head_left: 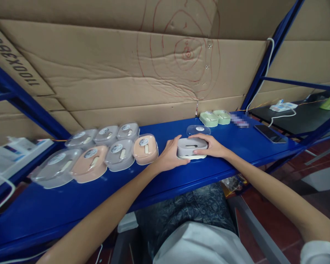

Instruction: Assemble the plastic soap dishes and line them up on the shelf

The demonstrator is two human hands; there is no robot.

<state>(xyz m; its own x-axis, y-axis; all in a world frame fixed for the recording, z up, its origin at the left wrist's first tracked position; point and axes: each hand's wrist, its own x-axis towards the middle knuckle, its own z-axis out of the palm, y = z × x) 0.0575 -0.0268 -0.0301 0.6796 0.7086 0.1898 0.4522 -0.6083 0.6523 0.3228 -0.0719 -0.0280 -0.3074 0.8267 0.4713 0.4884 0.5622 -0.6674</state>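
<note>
Both forearms reach forward over the blue shelf (71,205). Left hand (169,156) and right hand (213,146) hold a grey box (191,147) between them, one at each end, fingers curled loosely against its sides. This box sits on the shelf, directly between the fingertips. Just behind the right fingers lies a clear lid (198,129). To the left of the left fingers stands a peach box (145,148), then more boxes in two rows. Far behind the right fingers are two green boxes (215,117) and a phone (270,133).

Boxed cases (104,154) crowd left; clear lid (198,129) just behind; bench front (71,205) & right free.
</note>
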